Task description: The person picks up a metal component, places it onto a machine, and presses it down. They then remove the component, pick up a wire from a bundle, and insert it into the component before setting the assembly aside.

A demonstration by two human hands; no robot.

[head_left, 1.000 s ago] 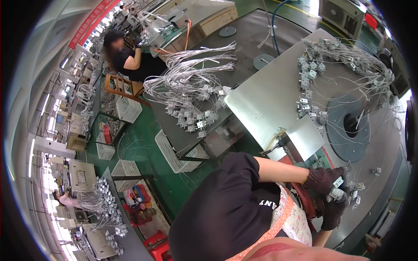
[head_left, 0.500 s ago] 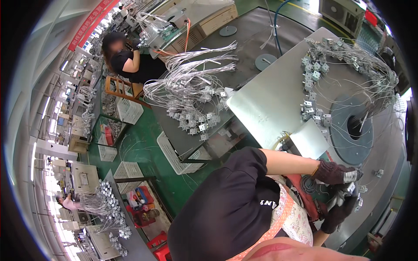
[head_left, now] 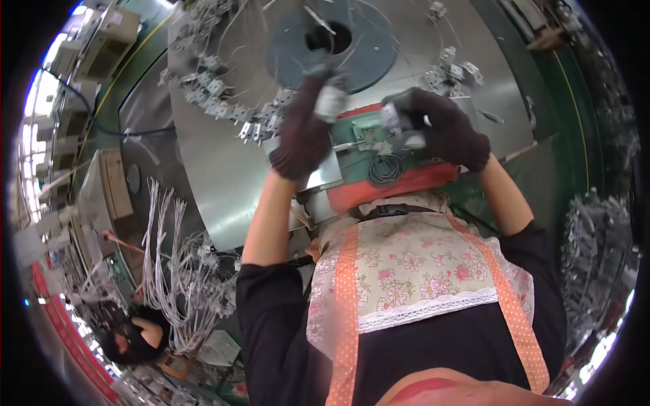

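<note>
My left hand (head_left: 306, 128), in a dark knitted glove with a pale wrapped finger, reaches over the near edge of a grey round disc (head_left: 284, 54) with a central hole. Motion smears its fingers, so their hold cannot be made out. Curled fingers of my gloved right hand (head_left: 447, 128) hover beside a small green-and-metal fixture (head_left: 367, 130); pale, blurred shapes show at their tips, and what they grip is unclear. A dark coil of cable (head_left: 385, 170) lies just in front of the fixture. Small boxy metal parts (head_left: 254, 122) with thin wires line the disc's left side.
More metal parts (head_left: 450, 74) lie right of the disc on the metal bench (head_left: 223, 183). Red material (head_left: 393, 189) borders the bench near my apron. Wired parts (head_left: 196, 284) cover another table at left, where a co-worker (head_left: 139, 335) sits. Heaped metal parts (head_left: 596, 250) stand far right.
My view has swung round to face the bench squarely. My hands were close together around a small pale part; now they are apart, the left one over by the disc.
</note>
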